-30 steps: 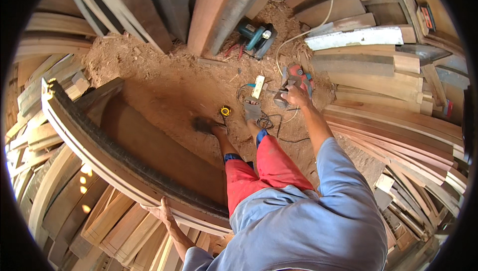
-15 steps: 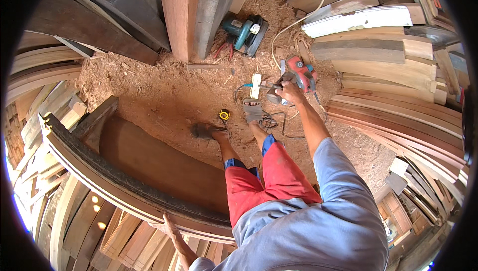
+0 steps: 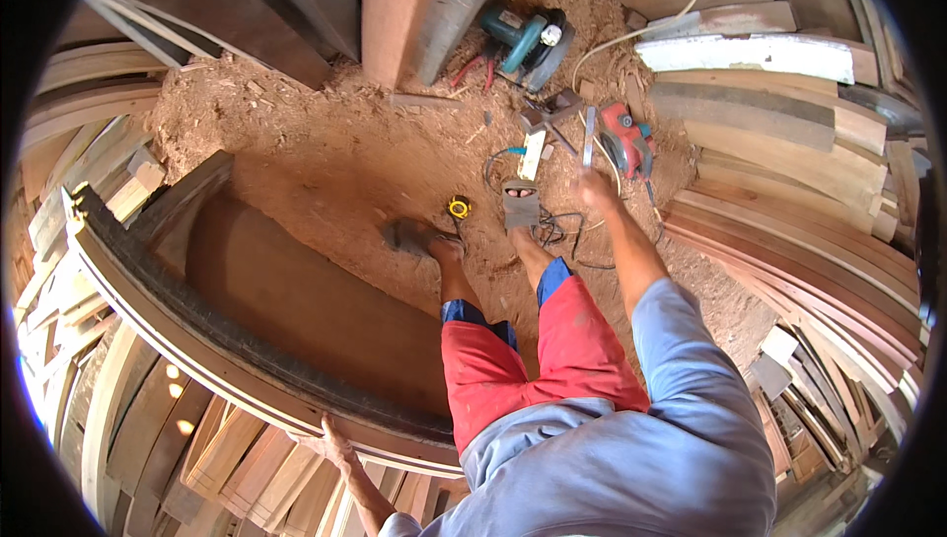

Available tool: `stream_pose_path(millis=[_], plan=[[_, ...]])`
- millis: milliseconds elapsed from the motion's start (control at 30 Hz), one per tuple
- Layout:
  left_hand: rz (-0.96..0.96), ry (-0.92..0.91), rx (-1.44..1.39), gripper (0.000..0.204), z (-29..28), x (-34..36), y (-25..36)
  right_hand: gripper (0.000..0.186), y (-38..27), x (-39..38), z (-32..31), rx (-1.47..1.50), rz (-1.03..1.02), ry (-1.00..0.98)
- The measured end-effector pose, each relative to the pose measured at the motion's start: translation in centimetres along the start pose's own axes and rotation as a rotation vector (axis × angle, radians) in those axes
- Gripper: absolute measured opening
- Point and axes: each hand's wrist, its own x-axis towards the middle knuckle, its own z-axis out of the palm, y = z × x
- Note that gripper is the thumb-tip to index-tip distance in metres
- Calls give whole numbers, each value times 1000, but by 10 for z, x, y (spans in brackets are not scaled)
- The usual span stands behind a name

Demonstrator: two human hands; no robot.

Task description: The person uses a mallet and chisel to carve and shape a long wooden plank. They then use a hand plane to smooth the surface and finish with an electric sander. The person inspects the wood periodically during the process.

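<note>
My left hand (image 3: 335,446) grips the near edge of a long dark-topped wooden beam (image 3: 247,364), its thumb over the edge. The beam lies across the left side and joins a shorter crosspiece at its far end. My right hand (image 3: 594,188), smeared by motion, reaches low over the near end of a narrow silvery metal strip (image 3: 589,135). Whether its fingers hold the strip cannot be made out. Just past the strip, a dark wooden hand plane (image 3: 552,113) lies on the shavings. A red electric planer (image 3: 627,141) sits right of the hand.
A teal circular saw (image 3: 523,39), a yellow tape measure (image 3: 459,207) and a pale block (image 3: 532,155) lie on the shavings-covered floor. A black cord (image 3: 564,228) coils beside my foot. Stacked boards (image 3: 789,251) line the right; upright timbers (image 3: 400,14) stand at the far side.
My right hand has let go of the hand plane, which now lies on the floor, and has drawn back to the metal strip. My left hand stays on the beam. The view has shifted slightly.
</note>
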Motion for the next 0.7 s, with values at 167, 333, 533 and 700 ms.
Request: stream_pose_path(millis=[167, 333, 533, 700], plan=[[93, 105, 220, 102, -1, -1, -4, 38, -10, -79, 71, 120, -369, 45], [-91, 110, 410, 125, -15, -3, 9, 31, -118, -163, 47, 301, -327, -141], [-21, 119, 318, 126, -39, -12, 28, 36, -249, -208, -3, 178, -531, -179], [6, 232, 384, 132, -39, -15, 24, 41, -360, -239, -66, 16, -562, -133]])
